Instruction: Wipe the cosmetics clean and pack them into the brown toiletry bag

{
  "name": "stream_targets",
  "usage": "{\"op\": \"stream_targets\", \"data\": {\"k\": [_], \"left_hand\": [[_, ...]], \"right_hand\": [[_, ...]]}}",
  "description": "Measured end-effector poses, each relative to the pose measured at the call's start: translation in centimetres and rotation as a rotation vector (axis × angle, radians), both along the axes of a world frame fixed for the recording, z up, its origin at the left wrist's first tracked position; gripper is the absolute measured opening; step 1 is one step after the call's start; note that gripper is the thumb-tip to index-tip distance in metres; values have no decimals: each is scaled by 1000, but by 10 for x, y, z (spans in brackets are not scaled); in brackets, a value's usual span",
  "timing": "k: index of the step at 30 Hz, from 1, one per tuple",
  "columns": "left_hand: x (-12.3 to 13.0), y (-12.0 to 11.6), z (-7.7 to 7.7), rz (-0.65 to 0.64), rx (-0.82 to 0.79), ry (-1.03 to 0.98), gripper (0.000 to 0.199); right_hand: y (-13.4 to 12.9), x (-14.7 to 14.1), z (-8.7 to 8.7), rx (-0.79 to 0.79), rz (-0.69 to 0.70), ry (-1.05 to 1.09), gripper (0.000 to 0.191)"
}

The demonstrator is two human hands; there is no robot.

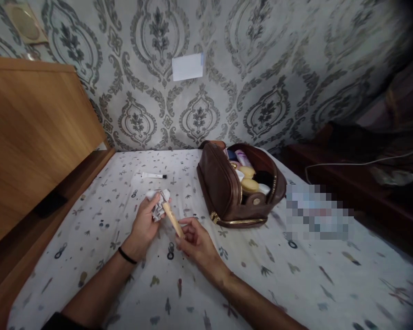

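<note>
A crumpled white cloth or tissue (154,211) is bunched in my left hand (145,224), fingers closed round it. My right hand (196,240) pinches the near end of a flat, light-wood stick-like piece (172,220); its exact kind does not show. The far end of the piece meets the white wad at my left fingers. Just beyond my hands, a small white tube with a black cap (153,175) lies on the patterned sheet (179,293). To the right stands a brown leather toiletry bag (216,176), unzipped, holding yellow and white items and a bottle.
A wooden cabinet (34,128) borders the left side. The patterned wall (199,110) rises behind, with a white paper (187,67) on it. At the right are a blurred-out patch (316,213), a thin cable (365,163) and a dark reddish ledge (333,178).
</note>
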State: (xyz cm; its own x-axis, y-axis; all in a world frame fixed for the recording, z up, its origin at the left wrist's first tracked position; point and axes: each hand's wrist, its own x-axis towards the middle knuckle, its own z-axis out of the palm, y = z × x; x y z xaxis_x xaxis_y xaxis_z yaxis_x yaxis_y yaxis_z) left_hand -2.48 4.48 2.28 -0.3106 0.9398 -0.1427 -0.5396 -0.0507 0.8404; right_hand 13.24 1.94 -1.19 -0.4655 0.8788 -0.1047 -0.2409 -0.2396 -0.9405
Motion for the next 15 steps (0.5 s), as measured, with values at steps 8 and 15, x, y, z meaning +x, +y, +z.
{"op": "stream_targets", "data": {"k": [8,15], "left_hand": [[3,0,0,-28,-68,-120,38],[21,-11,-2,-248,-98,-32,45]], "right_hand": [[-2,3,6,141,-13,-24,42],[0,4,10,189,-31,-2,41]]}}
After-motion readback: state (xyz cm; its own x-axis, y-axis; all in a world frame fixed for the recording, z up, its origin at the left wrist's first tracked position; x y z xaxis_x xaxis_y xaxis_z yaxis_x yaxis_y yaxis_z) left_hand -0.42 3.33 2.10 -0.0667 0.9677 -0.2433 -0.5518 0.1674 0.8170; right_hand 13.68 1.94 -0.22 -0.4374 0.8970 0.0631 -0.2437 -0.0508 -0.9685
